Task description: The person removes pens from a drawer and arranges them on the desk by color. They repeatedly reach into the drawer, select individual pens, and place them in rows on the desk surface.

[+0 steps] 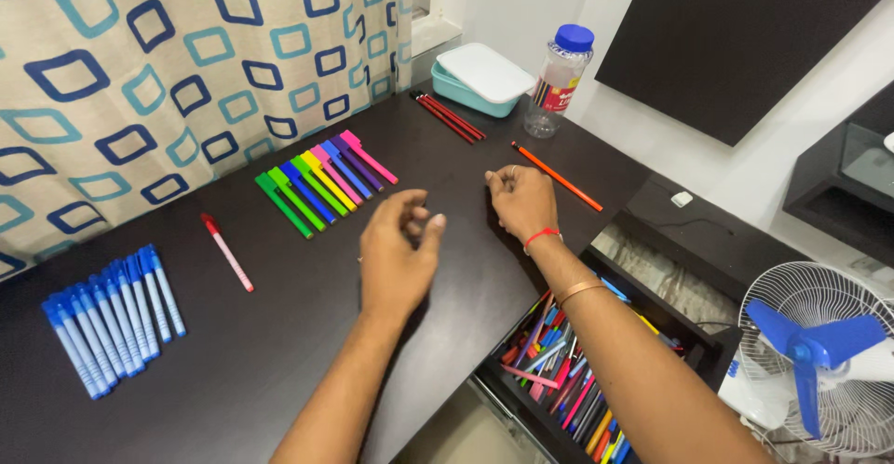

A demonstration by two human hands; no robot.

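My left hand [399,257] hovers over the middle of the dark table [279,371], its fingers loosely curled and apart with nothing seen in them. My right hand [521,201] rests on the table a little to the right, fingers curled under, a red thread on its wrist. An orange pencil [557,176] lies just right of that hand. A row of coloured markers [321,182], from green to pink, lies to the upper left of my left hand. A single red-and-pink pen [226,252] lies further left.
Several blue pens [112,320] lie in a row at the table's left end. Red pencils [449,116], a teal box with a white lid [482,78] and a blue-capped bottle [557,80] stand at the back. An open drawer [568,385] of mixed pens is under my right arm, with a fan [819,362] beside it.
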